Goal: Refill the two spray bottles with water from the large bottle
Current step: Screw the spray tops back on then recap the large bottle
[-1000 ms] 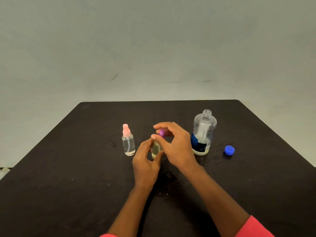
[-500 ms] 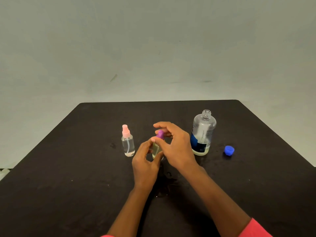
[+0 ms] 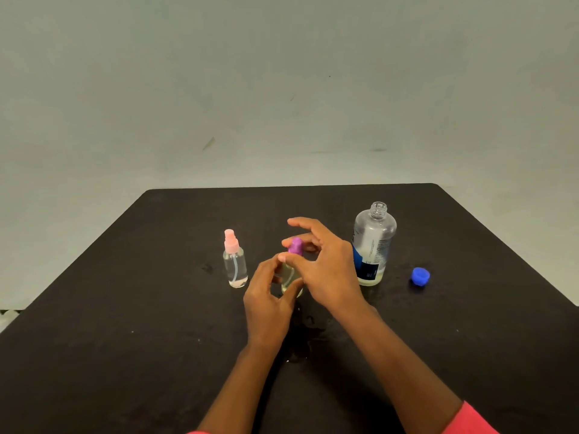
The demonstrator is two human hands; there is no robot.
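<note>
Two hands are on the same little bottle right now. The biggest change from half a second back is the right hand. Its fingers were bunched round the purple top, and now they've fanned out, with the index lifted clear above it and the thumb and one other finger up against the top. Honestly can't tell if those two are pinching or just touching. It looks like a regrip mid-twist, so the person is probably screwing the sprayer on (or off, the frames don't settle which). The left hand hasn't budged. It's wrapped round the body of the purple-topped spray bottle, which stands upright near the middle of the table.

Moving out, the pink-topped spray bottle stands just left of the hands, top on, nobody touching it. The large bottle is upright just right of the right hand, neck open, and its blue cap lies on the table further right. A wet patch shines in front of the held bottle, so some water probably got spilled. Best guess is that this bottle is nearly wrapped up. The water levels are too hard to read to say more.
</note>
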